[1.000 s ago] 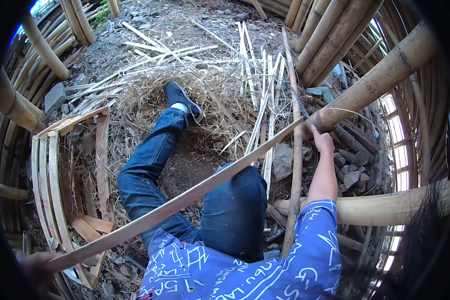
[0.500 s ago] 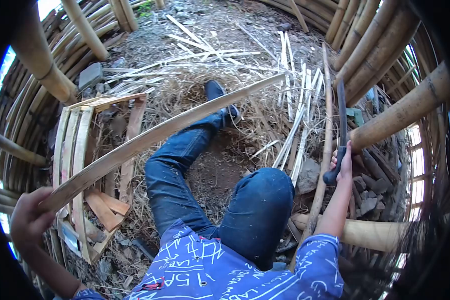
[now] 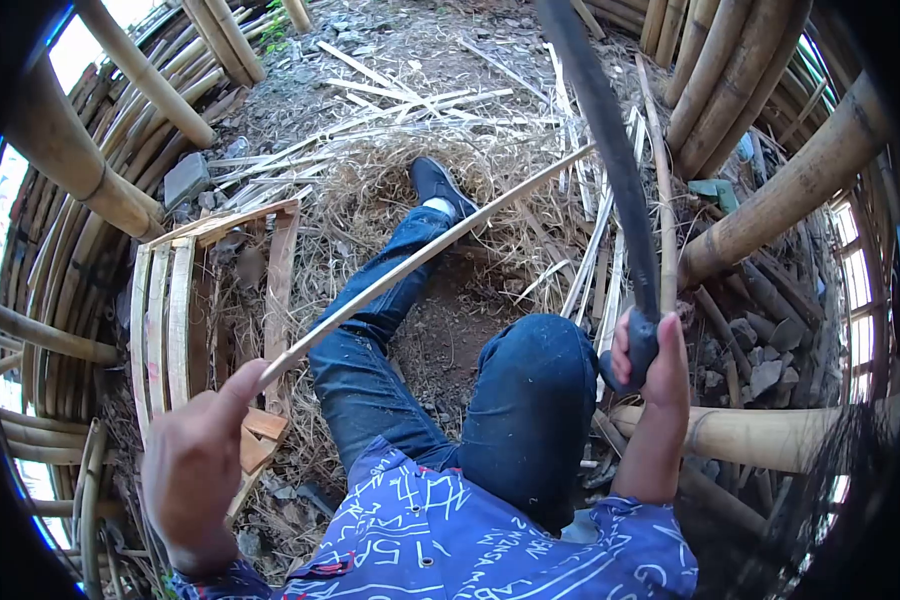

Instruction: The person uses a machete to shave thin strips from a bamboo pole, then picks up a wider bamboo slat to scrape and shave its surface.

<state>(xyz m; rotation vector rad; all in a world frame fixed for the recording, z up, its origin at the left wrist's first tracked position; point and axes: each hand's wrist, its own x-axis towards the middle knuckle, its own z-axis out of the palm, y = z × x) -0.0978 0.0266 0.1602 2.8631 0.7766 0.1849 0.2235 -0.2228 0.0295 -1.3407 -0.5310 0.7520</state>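
My left hand [image 3: 195,460] grips one end of a long bamboo strip [image 3: 425,258], which slants up to the right across my legs and shows its narrow edge. Its far end overlaps the machete blade in this view. My right hand [image 3: 652,362] is wrapped round the dark handle of a machete [image 3: 615,150]. The blade stands up and leans away to the upper left, its tip near the top edge of the view. Beneath the strip, my legs in jeans [image 3: 530,400] rest on the ground, the right knee bent.
A slatted wooden crate [image 3: 185,300] stands at the left, wood offcuts [image 3: 258,437] beside it. Split bamboo strips [image 3: 410,100] and shavings [image 3: 370,185] litter the ground ahead. Thick bamboo poles [image 3: 790,210] rise on both sides. Stones [image 3: 767,375] lie at the right.
My right hand has raised the machete closer and higher. My left hand has moved right and turned the bamboo strip from its broad face to its narrow edge.
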